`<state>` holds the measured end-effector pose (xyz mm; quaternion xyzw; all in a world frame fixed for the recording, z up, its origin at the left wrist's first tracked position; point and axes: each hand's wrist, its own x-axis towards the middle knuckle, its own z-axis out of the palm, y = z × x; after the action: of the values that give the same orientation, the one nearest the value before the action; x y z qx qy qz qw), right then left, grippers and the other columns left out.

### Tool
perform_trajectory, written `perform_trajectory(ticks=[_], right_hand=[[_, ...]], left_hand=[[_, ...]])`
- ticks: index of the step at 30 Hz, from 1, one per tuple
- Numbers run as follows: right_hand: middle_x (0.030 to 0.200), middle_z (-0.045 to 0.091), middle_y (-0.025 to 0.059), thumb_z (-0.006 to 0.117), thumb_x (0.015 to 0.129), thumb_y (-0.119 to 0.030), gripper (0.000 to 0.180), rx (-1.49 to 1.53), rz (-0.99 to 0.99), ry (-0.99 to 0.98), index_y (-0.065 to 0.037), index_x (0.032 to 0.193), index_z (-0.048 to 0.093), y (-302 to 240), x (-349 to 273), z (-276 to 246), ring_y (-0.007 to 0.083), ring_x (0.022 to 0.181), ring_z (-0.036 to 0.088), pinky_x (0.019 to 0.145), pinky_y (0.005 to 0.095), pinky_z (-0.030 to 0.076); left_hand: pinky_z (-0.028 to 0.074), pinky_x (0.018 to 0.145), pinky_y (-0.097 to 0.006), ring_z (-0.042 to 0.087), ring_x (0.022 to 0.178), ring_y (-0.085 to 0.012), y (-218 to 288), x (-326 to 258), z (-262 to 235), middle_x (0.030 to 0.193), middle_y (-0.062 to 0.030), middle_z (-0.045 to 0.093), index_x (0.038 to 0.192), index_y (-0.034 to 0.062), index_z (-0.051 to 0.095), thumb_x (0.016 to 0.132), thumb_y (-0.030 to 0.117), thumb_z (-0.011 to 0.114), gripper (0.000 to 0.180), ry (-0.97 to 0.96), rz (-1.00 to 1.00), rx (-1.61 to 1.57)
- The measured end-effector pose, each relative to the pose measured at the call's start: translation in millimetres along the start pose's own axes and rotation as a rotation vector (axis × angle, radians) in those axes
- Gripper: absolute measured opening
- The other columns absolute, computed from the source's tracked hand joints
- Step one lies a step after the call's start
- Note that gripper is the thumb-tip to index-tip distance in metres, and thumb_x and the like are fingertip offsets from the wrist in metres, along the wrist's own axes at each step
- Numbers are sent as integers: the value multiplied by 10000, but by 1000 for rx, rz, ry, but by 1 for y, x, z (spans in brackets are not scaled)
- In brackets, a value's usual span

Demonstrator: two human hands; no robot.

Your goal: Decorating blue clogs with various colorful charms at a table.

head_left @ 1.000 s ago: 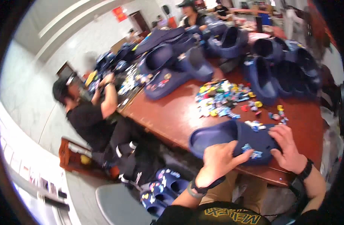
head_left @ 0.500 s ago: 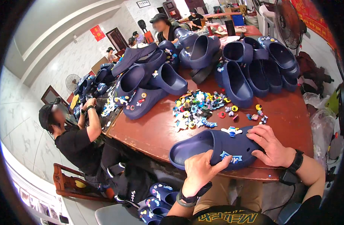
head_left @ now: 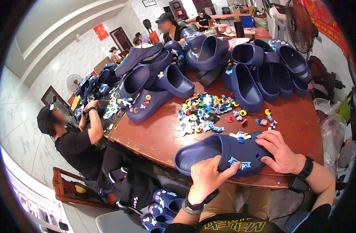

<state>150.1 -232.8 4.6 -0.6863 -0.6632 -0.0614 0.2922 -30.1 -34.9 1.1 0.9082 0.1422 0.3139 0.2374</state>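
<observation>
The red-brown table in front of you carries rows of navy clogs at its far side; near its front edge lies the one navy clog you are working on, toe to your right. Your left hand clamps its near rim, fingers curled over the side by a blue-and-white charm; your right hand lies spread flat on the toe — pressing, not gripping. Just beyond it sits a heap of small coloured charms.
</observation>
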Motion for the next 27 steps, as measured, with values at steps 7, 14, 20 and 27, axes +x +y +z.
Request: perform_trajectory(ticks=[7,14,20,27], right_hand=[[1315,461,174,675,844,-226,530,-4,14,-25,-11,1290,485,-3,7,3,382,1233,408,1061,504,322],[1338,428,194,658,773,-116,554,37,53,-54,-3,1284,479,-5,0,-3,413,1259,369,1082,503,302],[1343,420,193,643,771,-109,567,16,75,-77,-5,1298,461,-2,3,-2,415,1265,361,1090,501,292],[1344,422,186,644,765,-100,569,4,90,-71,-6,1297,466,-3,0,-3,408,1271,361,1091,499,294]], left_hand=[[441,475,-361,599,496,-287,0,-3,-6,550,-120,577,672,66,639,737,418,797,392,29,-10,26],[406,438,-375,562,460,-283,-3,-2,3,515,-115,534,592,66,542,752,458,770,481,134,65,-12],[425,432,-369,580,460,-266,-6,-1,6,520,-101,557,597,75,556,757,465,763,470,136,73,-22],[435,447,-369,587,479,-276,-4,-1,7,533,-109,562,584,84,531,753,471,764,483,143,90,-41]])
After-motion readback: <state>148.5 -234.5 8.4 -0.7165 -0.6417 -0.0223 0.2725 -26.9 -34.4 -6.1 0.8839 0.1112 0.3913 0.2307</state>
